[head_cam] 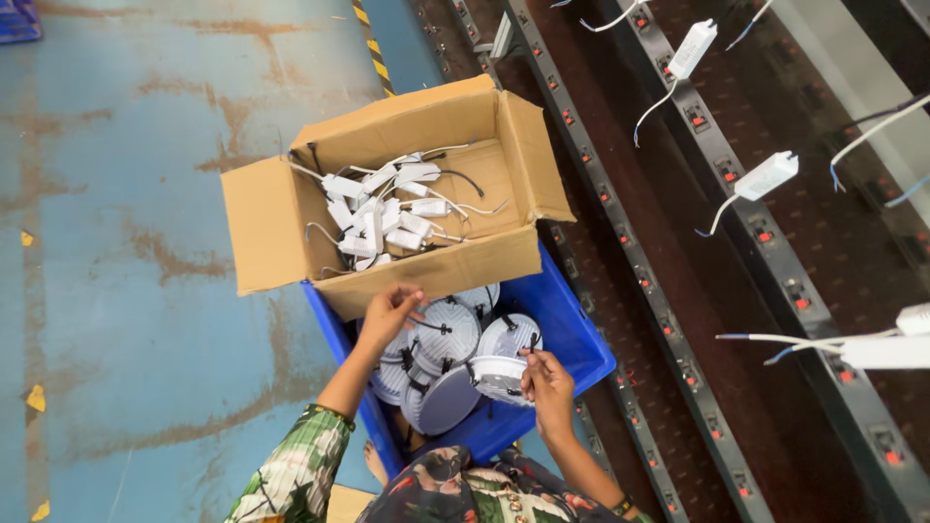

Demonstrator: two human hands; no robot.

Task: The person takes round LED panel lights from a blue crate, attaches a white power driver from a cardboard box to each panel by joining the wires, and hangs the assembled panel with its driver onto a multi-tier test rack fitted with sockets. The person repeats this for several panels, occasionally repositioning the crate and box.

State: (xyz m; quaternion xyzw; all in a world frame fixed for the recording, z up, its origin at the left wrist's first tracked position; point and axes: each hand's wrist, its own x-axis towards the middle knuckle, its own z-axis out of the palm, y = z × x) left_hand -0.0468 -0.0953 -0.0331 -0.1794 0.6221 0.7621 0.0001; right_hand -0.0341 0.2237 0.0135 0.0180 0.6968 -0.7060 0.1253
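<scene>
left hand (389, 315): reaching into the blue bin (581, 334), fingers curling loosely over the back of a round white lamp (444, 331); touching it, firm grip not confirmable.
right hand (548, 380): pinching shut on the spring clip at the rim of another round lamp (496, 373), thumb and forefinger closing on the wire.
lamps: lying piled in the bin directly under both hands, some face down, some tilting on edge, black clips sticking out.
risk, clips: likely snagging on neighbouring lamps as one is being lifted; the right hand could be dragging a second lamp up with it.
risk, pinch: a spring clip may be snapping back on the fingers, since the right hand is holding the wire itself.
risk, box: cardboard box (266, 228) is sitting on the far edge of the bin, just beyond the left hand, overhanging; a bump from that hand could be tipping it.
risk, cables: white drivers (373, 218) in the box are tangling by their leads; pulling one may be hauling out several.
box: brown, plain, flaps open, no label readable.
bin: blue plastic, rectangular, no marking showing.
floor sign: yellow-black hazard stripe (373, 48) running well beyond the box.
conveyor (678, 242): to the right of the right hand, dark, carrying more white drivers (765, 176) with leads.
</scene>
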